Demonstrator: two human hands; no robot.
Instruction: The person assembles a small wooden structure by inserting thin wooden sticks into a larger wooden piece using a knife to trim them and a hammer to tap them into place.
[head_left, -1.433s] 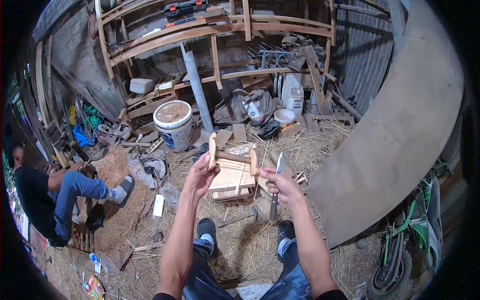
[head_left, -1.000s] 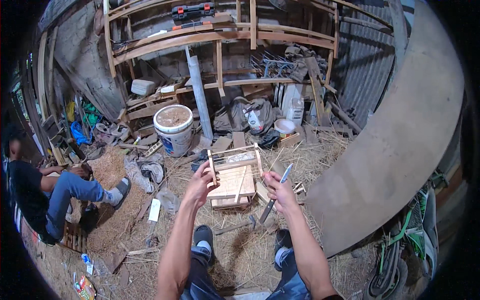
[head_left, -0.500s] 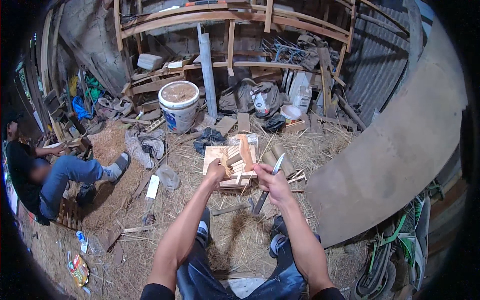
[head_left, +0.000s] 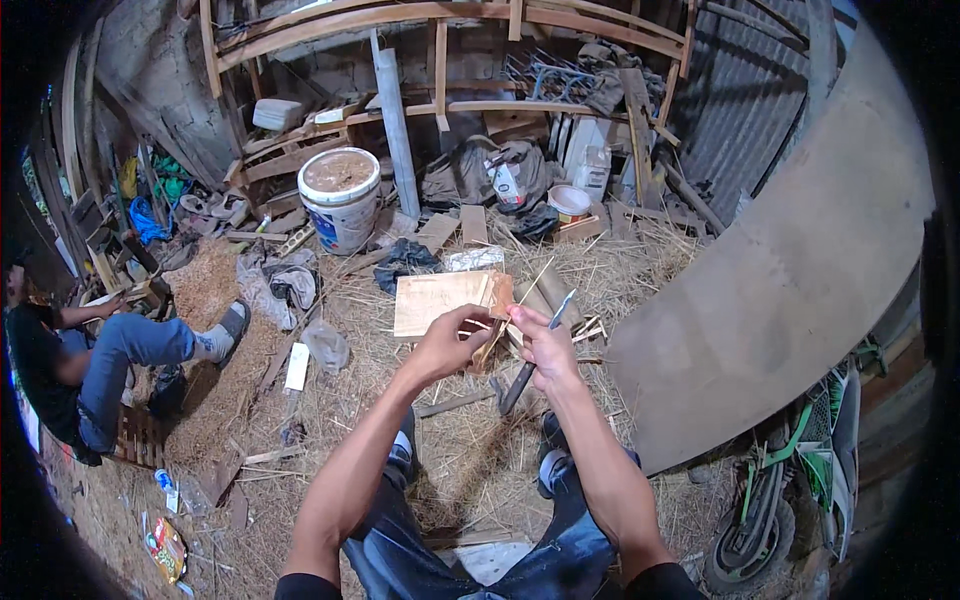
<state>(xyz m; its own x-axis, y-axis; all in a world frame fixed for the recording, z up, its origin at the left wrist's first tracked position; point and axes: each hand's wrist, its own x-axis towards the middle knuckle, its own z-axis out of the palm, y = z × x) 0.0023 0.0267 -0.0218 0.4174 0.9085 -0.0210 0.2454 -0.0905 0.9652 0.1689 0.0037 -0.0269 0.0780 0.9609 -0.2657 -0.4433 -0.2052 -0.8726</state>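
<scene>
My left hand [head_left: 458,336] is closed on a small wooden frame [head_left: 501,293], which is now turned so that one light end piece faces up and much of the rest is hidden behind it and my fingers. My right hand [head_left: 543,345] grips a knife [head_left: 519,382] with a dark handle, its blade pointing up and away, while its thumb and finger touch the frame's right side. A thin pale stick sticks up beside the frame. Behind lies a light wooden board [head_left: 435,305] on a low support, with short round wood pieces [head_left: 550,295] to its right.
A co-worker [head_left: 70,370] sits at left beside wood shavings [head_left: 200,280]. A bucket [head_left: 338,205], sacks [head_left: 455,170] and wooden racks [head_left: 450,30] stand behind. A large curved-looking panel [head_left: 760,300] fills the right, above a green two-wheeler [head_left: 790,470]. Straw and offcuts cover the floor.
The frame has turned from broadside to end-on. My left hand has moved right, closer to my right hand, which still holds the knife. The scene has shifted slightly upward in view.
</scene>
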